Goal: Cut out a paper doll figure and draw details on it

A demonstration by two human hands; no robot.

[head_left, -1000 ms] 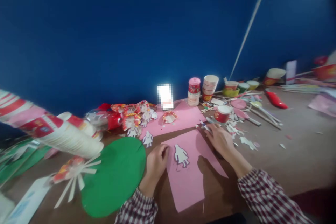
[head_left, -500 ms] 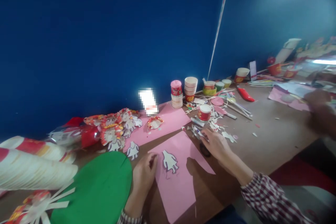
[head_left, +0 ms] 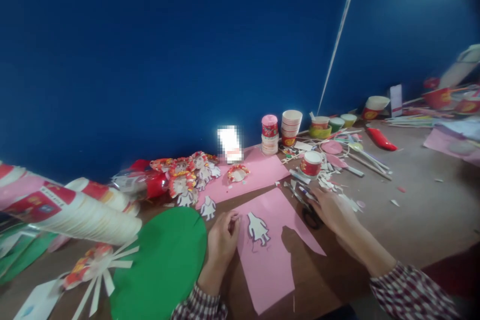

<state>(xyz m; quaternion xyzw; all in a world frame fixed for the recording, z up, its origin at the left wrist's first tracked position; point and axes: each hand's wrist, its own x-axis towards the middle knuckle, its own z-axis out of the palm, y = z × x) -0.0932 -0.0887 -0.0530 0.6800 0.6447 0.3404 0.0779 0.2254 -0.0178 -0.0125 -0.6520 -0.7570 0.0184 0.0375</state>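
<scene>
A sheet of pink paper (head_left: 268, 270) lies before me on the brown table, with a white dress-shaped paper cutout (head_left: 258, 228) outlined in dark ink on it. My left hand (head_left: 221, 240) rests at the sheet's upper left edge, fingers curled together; anything between them is hidden. To the right, my right hand (head_left: 332, 210) has its fingers closed around the end of a white and blue marker (head_left: 305, 191). Dark-handled scissors (head_left: 310, 217) lie just under and beside that hand. A similar small cutout (head_left: 208, 207) sits left of the sheet.
At left are a green disc (head_left: 161, 265) and stacked paper cups (head_left: 93, 220). Decorated paper figures (head_left: 183, 175) and a second pink sheet (head_left: 258, 175) lie behind. Another cup (head_left: 311, 162), paper scraps and a red pouch (head_left: 380, 139) are to the right. A blue wall rises behind.
The view has turned left, so everything sits farther right in the picture. My right hand has closed on the marker beside the scissors. My left hand stays by the sheet.
</scene>
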